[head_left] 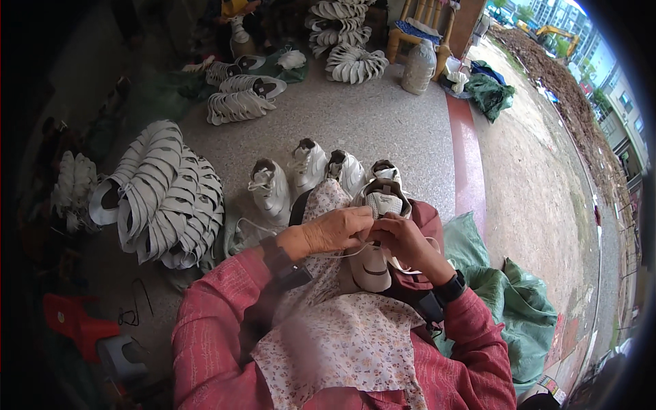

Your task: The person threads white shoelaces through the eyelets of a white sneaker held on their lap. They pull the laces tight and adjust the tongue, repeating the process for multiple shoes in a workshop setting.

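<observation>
A white and beige sneaker (370, 272) rests on my lap, its toe toward me and its dark-lined opening facing away. My left hand (335, 231) is closed over the lacing area, the thumb and fingers pinched on the pale shoelace (329, 256). Right beside it, my right hand (404, 240) also pinches the lace, with a loose end hanging near its wrist. The fingers hide most of the eyelets. Just beyond the hands stand several similar sneakers, among them a laced one (269, 191) at the left.
Large stacks of white shoe uppers (160, 195) lie on the left, and more uppers (355, 65) at the back. A red plastic stool (78, 324) stands lower left. Green sacks (519, 307) lie at the right. A plastic jug (419, 67) stands before a bamboo chair (403, 44).
</observation>
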Available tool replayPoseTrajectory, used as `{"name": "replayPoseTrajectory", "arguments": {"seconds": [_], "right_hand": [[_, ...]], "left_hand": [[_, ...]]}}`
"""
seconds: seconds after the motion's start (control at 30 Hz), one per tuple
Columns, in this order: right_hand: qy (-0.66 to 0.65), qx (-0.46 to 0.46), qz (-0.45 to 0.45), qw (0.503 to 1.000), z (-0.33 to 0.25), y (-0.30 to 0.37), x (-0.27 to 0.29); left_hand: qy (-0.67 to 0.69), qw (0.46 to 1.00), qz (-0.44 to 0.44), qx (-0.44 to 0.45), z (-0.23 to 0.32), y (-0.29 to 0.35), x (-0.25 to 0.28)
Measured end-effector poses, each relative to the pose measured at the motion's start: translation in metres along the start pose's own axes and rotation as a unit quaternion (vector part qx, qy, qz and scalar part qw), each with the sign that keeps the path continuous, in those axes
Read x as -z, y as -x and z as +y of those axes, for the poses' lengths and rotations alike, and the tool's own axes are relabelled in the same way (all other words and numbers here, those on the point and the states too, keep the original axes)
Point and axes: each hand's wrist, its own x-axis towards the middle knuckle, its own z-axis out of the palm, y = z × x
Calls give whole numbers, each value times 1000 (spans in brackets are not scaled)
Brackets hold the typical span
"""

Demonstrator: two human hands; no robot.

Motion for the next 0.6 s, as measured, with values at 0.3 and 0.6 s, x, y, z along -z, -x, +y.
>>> {"name": "replayPoseTrajectory", "arguments": {"seconds": [0.3,0.6], "right_hand": [[-39,-18,-76,996,10,-17,7],[-228,-119,216,942,68,5,77]], "left_hand": [[-29,996,80,-20,-4,4,-14],[82,995,-8,54,9,-5,3]]}}
